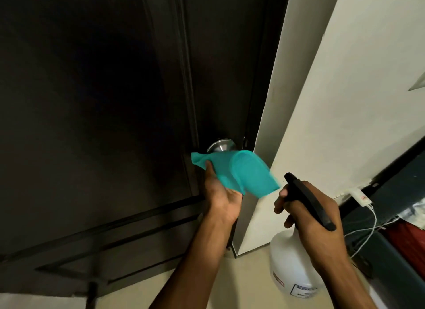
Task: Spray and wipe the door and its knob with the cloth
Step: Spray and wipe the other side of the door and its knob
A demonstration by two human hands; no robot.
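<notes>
Cloth [236, 173], pinched by the left hand [222, 193] just below the knob [220, 145], may slip off while the right hand [310, 214] grips the spray bottle [292, 269].

Brushed-metal knob [221, 145], matt dark door [103, 101]

Home interior, dark panelled door [103, 101], cream wall [333, 78], wall socket [362, 197] with charger cables [368, 230]

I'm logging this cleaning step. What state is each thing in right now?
door: closed against its frame
knob: partly covered by the cloth
cloth: held up at the knob, crumpled
spray bottle: upright, nozzle towards the door
left hand: grips the cloth
right hand: grips the bottle's trigger head
</notes>
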